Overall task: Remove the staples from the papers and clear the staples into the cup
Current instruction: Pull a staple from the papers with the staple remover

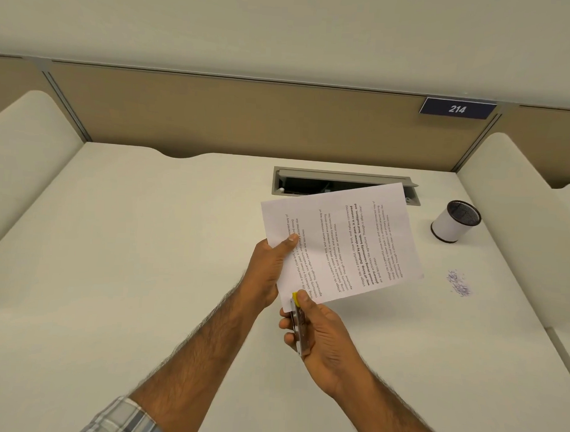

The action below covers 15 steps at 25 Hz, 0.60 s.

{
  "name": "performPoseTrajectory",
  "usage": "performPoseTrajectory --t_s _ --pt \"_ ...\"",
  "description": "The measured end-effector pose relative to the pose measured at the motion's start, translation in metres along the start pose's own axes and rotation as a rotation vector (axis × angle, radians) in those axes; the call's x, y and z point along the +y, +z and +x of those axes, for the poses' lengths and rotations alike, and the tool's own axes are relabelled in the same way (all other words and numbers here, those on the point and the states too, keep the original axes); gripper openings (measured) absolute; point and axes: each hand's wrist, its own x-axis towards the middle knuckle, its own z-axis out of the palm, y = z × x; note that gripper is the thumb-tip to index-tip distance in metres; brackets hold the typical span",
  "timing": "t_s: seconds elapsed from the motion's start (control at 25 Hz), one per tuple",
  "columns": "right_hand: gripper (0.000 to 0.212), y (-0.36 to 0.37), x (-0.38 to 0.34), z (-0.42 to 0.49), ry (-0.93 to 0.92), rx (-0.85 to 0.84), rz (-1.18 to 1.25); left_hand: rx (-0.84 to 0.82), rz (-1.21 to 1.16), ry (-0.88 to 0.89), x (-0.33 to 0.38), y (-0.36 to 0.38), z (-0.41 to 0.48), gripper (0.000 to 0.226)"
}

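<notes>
My left hand (269, 267) grips the left edge of the printed papers (344, 243), held above the desk with the thumb on top. My right hand (318, 333) holds a metal staple remover (297, 323) with a yellow tip, thumb pressing on the yellow end. The tool's tip meets the near corner of the papers. A small pile of loose staples (459, 283) lies on the desk to the right of the papers. Farther back on the right stands a white cup (451, 223) with a dark mesh rim.
The white desk (129, 275) has padded side dividers on both sides and a tan back panel with a sign reading 214. An open grey cable tray (336, 182) is set into the desk behind the papers.
</notes>
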Motion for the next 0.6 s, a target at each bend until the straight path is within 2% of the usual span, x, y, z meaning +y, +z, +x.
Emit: performPoseTrajectory --t_s 0.32,0.6 --pt "0.051 -0.001 0.006 0.002 -0.035 0.042 0.027 0.002 0.006 -0.008 -0.006 0.000 0.000 0.018" --pt "0.057 -0.001 0.011 0.008 -0.081 0.077 0.040 -0.006 0.003 -0.014 -0.008 0.000 0.001 0.023"
